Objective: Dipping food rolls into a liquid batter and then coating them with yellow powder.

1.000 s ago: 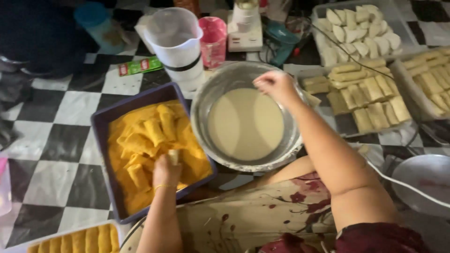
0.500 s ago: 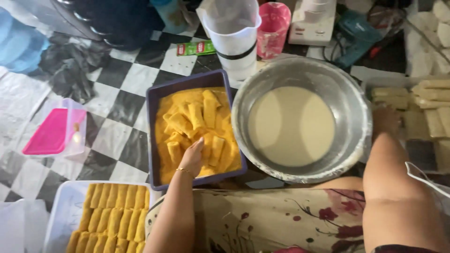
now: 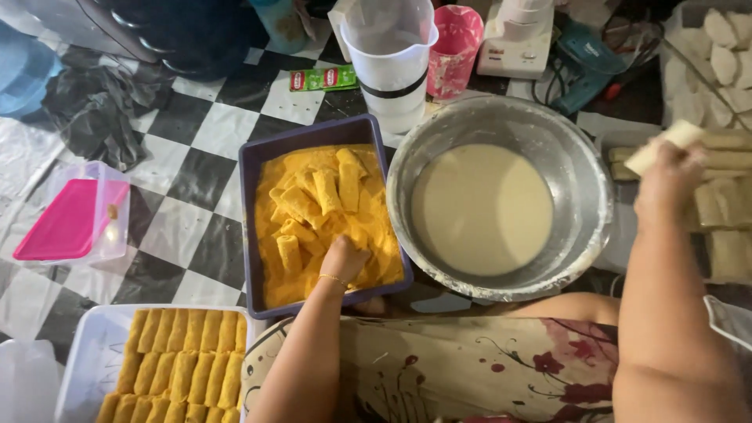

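Note:
My left hand (image 3: pixel 342 260) is pushed into the orange crumbs of a purple tray (image 3: pixel 252 211), fingers closed around a crumb-coated roll among several others (image 3: pixel 325 192). My right hand (image 3: pixel 666 178) is raised at the right, pinching a pale uncoated roll (image 3: pixel 663 146) above a tray of similar pale rolls (image 3: pixel 728 211). Between the two hands stands a large steel bowl (image 3: pixel 587 168) of beige batter (image 3: pixel 482 207).
A white tray of finished coated rolls (image 3: pixel 180 364) sits at lower left. A pink-lidded box (image 3: pixel 70 219), a clear jug (image 3: pixel 392 59), a pink cup (image 3: pixel 454 47), a white appliance (image 3: pixel 521 35) and a green packet (image 3: pixel 323 78) ring the checkered floor. My patterned lap (image 3: pixel 470 368) lies below.
My right hand has left the bowl, swung right to the pale rolls and lifted one. My left hand stayed in the crumb tray. The view shifted left.

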